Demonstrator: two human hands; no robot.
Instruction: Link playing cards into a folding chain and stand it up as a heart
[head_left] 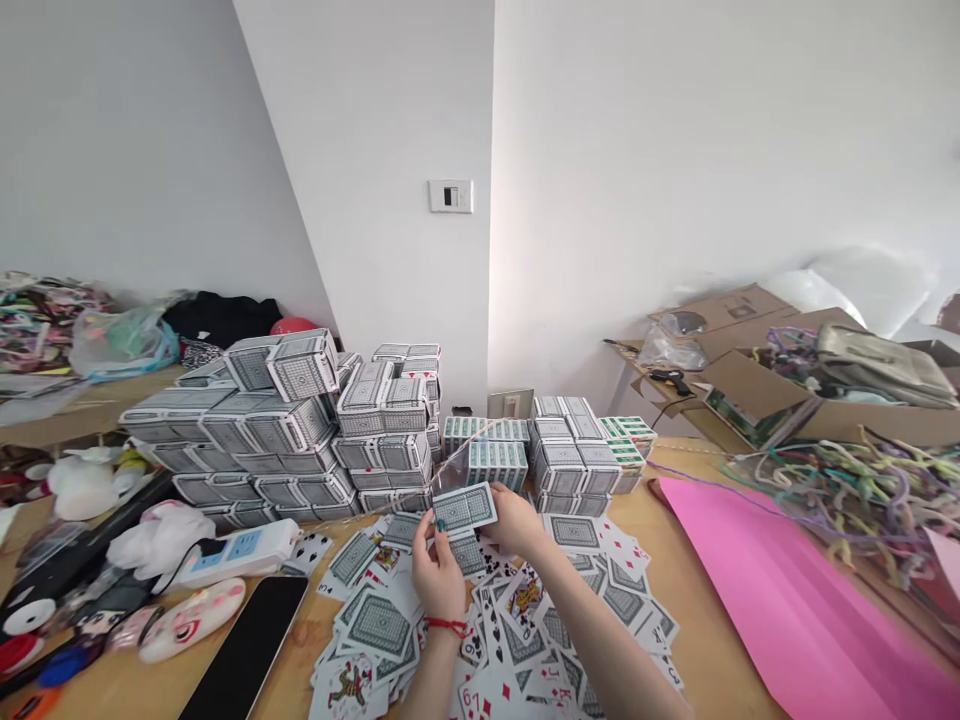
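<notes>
Close above a spread of loose cards, playing cards (466, 509) with a grey-green patterned back are held up between my two hands. My left hand (437, 575), with dark green nail polish and a red string at the wrist, pinches their left end. At the right end my right hand (516, 522) grips them, its fingertips partly hidden behind the cards. Scattered playing cards (377, 622), some face up and some face down, lie beneath and around both hands. Behind stand stacks of bundled cards (384, 400), more bundles (574, 455) and green-and-white card boxes (497, 462).
A black phone (244, 650), a white power strip (238, 553) and small toys lie at left. To the right are a pink sheet (780, 590), tangled coloured cords (870, 495) and a cardboard box (862, 415). A wall with a switch (451, 197) rises behind.
</notes>
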